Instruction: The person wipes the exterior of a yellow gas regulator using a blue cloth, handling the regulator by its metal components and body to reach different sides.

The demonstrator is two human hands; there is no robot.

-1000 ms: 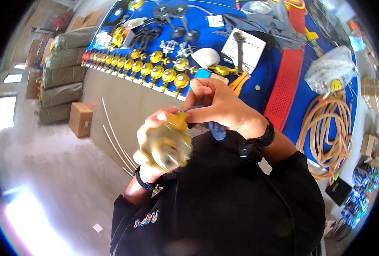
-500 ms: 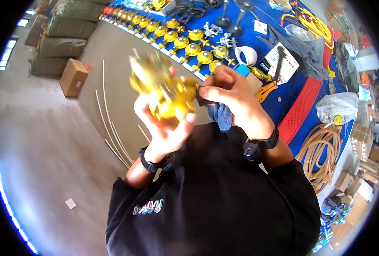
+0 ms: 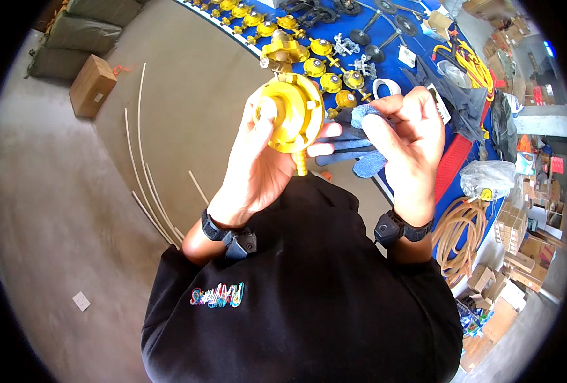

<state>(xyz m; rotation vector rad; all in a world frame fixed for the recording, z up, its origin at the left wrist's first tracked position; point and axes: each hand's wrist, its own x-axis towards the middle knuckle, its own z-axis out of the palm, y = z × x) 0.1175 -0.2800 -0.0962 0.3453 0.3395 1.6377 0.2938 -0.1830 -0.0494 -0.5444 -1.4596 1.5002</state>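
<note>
My left hand (image 3: 253,166) is closed around a yellow gas regulator (image 3: 301,110), with the thumb pressed on its round face. Its valve end with a brass-coloured fitting points away from me, and a ribbed hose nozzle sticks out toward me. My right hand (image 3: 412,143) pinches a blue-and-black work glove (image 3: 368,165) between thumb and fingers. The glove's fingers hang close to the right side of the regulator. I cannot tell whether the glove touches it.
Several similar yellow regulators (image 3: 331,82) stand in rows on the blue table (image 3: 334,30). Coiled tan hose (image 3: 454,233) and a red perforated strip (image 3: 454,156) lie to the right. A cardboard box (image 3: 92,86) and thin pale rods (image 3: 142,147) are on the floor at left.
The regulator has turned, so its round face now shows, and it has moved right. My right hand has moved right and lower, with the glove more spread out below its fingers.
</note>
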